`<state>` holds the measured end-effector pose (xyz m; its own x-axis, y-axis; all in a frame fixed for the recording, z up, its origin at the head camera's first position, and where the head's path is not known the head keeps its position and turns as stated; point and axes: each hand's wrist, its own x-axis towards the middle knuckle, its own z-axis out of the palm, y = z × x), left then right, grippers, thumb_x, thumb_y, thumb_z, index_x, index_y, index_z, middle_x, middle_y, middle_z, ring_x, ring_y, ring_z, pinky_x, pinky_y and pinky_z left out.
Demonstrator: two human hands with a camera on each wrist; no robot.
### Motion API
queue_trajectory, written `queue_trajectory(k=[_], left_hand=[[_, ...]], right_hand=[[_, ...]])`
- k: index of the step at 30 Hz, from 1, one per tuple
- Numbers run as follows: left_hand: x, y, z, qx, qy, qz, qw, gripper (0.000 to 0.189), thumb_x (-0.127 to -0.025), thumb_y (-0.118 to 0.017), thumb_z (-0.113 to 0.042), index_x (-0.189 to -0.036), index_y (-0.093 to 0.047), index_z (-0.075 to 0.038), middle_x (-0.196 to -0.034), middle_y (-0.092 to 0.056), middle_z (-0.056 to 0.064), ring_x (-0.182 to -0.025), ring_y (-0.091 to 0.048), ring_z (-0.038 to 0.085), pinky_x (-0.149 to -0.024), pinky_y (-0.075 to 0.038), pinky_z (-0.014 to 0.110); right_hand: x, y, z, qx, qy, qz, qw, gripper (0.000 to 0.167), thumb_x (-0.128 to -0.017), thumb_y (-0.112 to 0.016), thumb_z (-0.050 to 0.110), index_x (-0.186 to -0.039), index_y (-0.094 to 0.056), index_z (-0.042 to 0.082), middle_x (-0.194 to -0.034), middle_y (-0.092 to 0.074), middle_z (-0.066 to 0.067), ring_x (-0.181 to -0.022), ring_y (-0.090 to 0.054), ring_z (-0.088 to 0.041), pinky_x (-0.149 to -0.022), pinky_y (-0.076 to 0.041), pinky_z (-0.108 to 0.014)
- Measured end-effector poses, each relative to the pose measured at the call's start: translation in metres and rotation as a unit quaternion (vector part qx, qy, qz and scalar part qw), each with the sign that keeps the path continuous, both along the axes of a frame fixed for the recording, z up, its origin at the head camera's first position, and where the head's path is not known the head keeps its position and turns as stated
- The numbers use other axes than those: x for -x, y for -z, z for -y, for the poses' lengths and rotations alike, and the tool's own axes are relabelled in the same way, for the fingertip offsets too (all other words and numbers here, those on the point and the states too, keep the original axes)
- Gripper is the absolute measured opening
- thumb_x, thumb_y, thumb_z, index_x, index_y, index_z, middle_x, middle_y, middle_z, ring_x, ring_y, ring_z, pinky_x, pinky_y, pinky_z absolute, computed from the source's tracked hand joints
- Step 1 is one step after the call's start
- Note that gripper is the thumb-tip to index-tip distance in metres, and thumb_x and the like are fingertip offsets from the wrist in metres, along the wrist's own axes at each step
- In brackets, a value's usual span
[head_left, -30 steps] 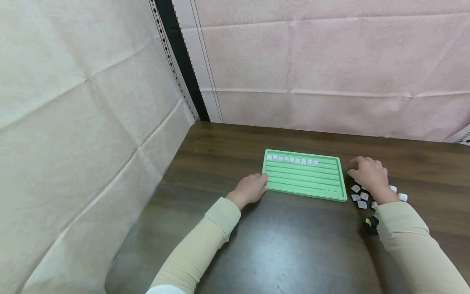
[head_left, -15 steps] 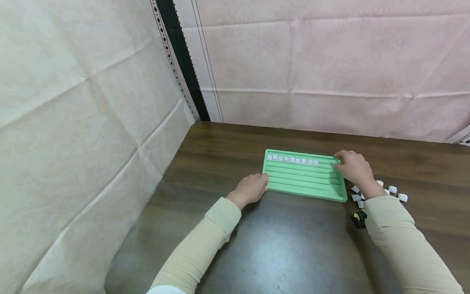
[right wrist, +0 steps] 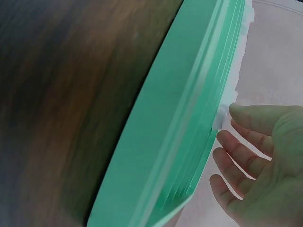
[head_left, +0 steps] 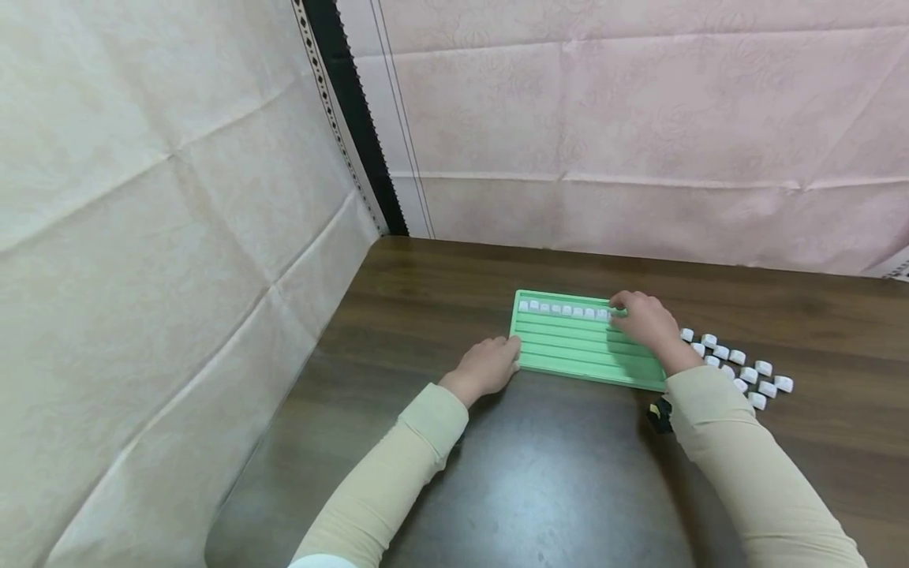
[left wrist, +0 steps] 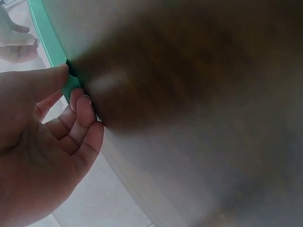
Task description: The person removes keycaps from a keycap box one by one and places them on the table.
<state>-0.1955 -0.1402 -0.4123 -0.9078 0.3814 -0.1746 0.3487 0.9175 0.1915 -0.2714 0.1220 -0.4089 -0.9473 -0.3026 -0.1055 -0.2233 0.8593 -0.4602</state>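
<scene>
A green ridged tray [head_left: 568, 364] lies on the table, with a row of white keycaps [head_left: 556, 309] along its far ridge. My left hand [head_left: 484, 367] grips the tray's near left corner; in the left wrist view, thumb and fingertips [left wrist: 85, 111] pinch its green edge. My right hand [head_left: 648, 323] is over the tray's far right part, at the end of the row. Thumb and forefinger pinch a white keycap [right wrist: 221, 116] there, mostly hidden in the head view. The other fingers of that hand are spread and slightly bent in the right wrist view.
Several loose white keycaps [head_left: 748, 375] lie on the brown table [head_left: 540, 473] right of the tray, partly behind my right forearm. A small black object with a yellow mark [head_left: 660, 415] sits at the right wrist. Pale cloth hangs [head_left: 639, 118] behind the table and at left.
My right hand has moved left from the loose keycaps, across the tray's right edge, to the end of the row. The left hand has stayed at the tray's corner.
</scene>
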Motion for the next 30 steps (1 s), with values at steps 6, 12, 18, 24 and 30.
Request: queue_trajectory(k=[6,12,18,24,30], left_hand=[[-0.0006,0.0015,-0.0016,0.001,0.000,-0.001,1.0000,0.013,-0.095,-0.050,-0.026,-0.099,-0.048,-0.013,-0.086,-0.054,0.001,-0.074,-0.048,0.013,-0.064,-0.041,0.025],[-0.0007,0.0021,-0.0017,0.002,0.000,-0.002,1.0000,0.012,-0.095,-0.050,-0.026,-0.097,-0.047,-0.014,-0.085,-0.053,0.000,-0.074,-0.048,0.013,-0.064,-0.040,0.025],[-0.0012,0.0012,-0.0015,0.005,0.006,-0.002,1.0000,0.012,-0.095,-0.050,-0.025,-0.097,-0.047,-0.013,-0.084,-0.052,0.000,-0.074,-0.047,0.014,-0.064,-0.040,0.025],[-0.0024,-0.0010,-0.0008,0.002,0.005,0.002,1.0000,0.012,-0.095,-0.050,-0.025,-0.098,-0.048,-0.013,-0.085,-0.053,0.000,-0.075,-0.048,0.013,-0.065,-0.041,0.025],[-0.0017,-0.0009,-0.0014,0.001,-0.001,0.004,1.0000,0.012,-0.095,-0.050,-0.025,-0.098,-0.048,-0.013,-0.086,-0.053,0.000,-0.075,-0.048,0.013,-0.066,-0.041,0.025]], right_hand=[[0.0002,0.0038,0.0046,-0.009,0.001,0.004,1.0000,0.037,-0.093,-0.049,0.016,-0.125,-0.049,-0.002,-0.126,-0.047,-0.027,-0.116,-0.041,-0.047,-0.089,-0.037,-0.059],[0.0000,0.0078,0.0043,-0.020,0.004,0.003,0.9998,0.034,-0.094,-0.046,0.012,-0.125,-0.050,-0.003,-0.126,-0.046,-0.029,-0.115,-0.041,-0.048,-0.090,-0.036,-0.059],[0.0001,0.0089,0.0043,-0.023,0.004,0.000,0.9997,0.033,-0.094,-0.045,0.010,-0.123,-0.052,-0.003,-0.125,-0.046,-0.028,-0.115,-0.041,-0.047,-0.092,-0.035,-0.058],[0.0012,0.0090,0.0039,-0.027,0.007,-0.008,0.9996,0.032,-0.094,-0.045,0.011,-0.122,-0.053,-0.001,-0.124,-0.047,-0.026,-0.114,-0.044,-0.045,-0.087,-0.039,-0.058],[0.0038,0.0087,0.0021,-0.037,0.011,-0.011,0.9992,0.031,-0.094,-0.045,0.012,-0.121,-0.055,0.001,-0.124,-0.048,-0.025,-0.113,-0.046,-0.044,-0.081,-0.042,-0.056]])
